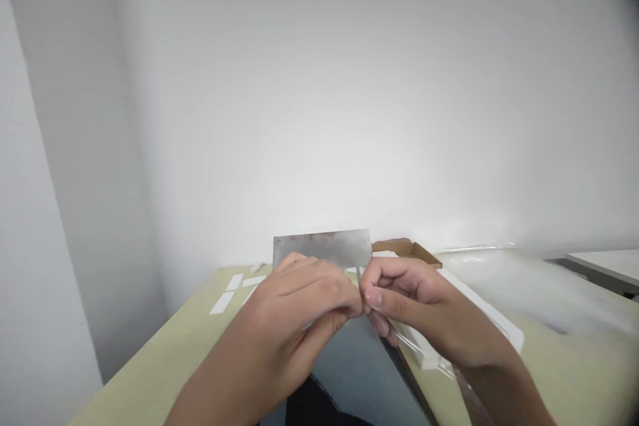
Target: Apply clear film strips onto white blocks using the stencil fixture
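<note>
My left hand (294, 306) and my right hand (414, 299) meet fingertip to fingertip above a grey-blue flat panel (364, 366). The fingers of the left are pinched together, and whatever lies between them is hidden. Thumb and index finger of my right hand are also pressed together. From under the right fingers a thin strip of clear plastic film (409, 344) trails toward the lower right. Directly behind the hands stands a shiny grey metal-looking sheet (324, 246) with reddish marks along its top edge.
Several white rectangular strips (222, 302) lie on the pale yellow table (164, 353) at left. An open cardboard box (424, 255) sits behind the right hand. A white tray-like piece (499, 319) and a large clear plastic sheet (539, 293) spread to the right. A wall rises behind.
</note>
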`<state>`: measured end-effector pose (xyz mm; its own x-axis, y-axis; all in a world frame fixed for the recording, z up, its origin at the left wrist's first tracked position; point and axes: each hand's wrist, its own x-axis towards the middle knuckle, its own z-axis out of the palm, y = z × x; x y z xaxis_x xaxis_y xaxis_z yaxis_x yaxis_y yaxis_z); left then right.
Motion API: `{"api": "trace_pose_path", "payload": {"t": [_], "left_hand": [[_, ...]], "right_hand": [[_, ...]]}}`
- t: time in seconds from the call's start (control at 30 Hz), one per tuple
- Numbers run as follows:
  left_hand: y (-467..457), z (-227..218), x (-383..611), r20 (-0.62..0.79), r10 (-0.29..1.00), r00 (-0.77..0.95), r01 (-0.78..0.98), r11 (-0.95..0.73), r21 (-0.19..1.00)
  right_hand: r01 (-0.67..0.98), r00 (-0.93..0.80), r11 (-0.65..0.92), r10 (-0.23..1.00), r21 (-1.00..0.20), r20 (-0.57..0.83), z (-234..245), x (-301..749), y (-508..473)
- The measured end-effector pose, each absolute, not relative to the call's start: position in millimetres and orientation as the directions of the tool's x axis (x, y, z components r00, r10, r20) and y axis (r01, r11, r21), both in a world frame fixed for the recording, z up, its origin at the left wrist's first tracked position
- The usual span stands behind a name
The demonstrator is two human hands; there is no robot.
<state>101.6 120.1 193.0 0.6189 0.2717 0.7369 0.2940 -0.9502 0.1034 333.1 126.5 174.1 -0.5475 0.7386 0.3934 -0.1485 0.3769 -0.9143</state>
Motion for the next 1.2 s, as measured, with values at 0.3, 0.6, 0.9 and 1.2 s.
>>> {"api": "trace_pose_path", "payload": {"t": [0.3, 0.6, 0.9, 1.2], "left_hand": [[121.5, 192.5, 103.3, 0.748, 0.256, 0.613, 0.283, -0.954, 0.096], [120.7, 193.5, 102.6, 0.753, 0.252, 0.608, 0.281, -0.955, 0.094], [120.8, 191.9, 102.8, 0.749, 0.244, 0.616, 0.280, -0.957, 0.082], [120.6, 192.5, 101.2, 0.761, 0.245, 0.601, 0.282, -0.956, 0.085]], "right_hand": [[-0.178, -0.550, 0.383, 0.725, -0.906, 0.415, 173.9, 333.9, 126.7], [-0.192, -0.565, 0.367, 0.717, -0.910, 0.409, 171.3, 333.3, 128.2], [-0.194, -0.559, 0.346, 0.730, -0.918, 0.393, 177.0, 331.2, 125.3], [-0.204, -0.566, 0.356, 0.717, -0.912, 0.407, 175.1, 331.2, 125.4]]}}
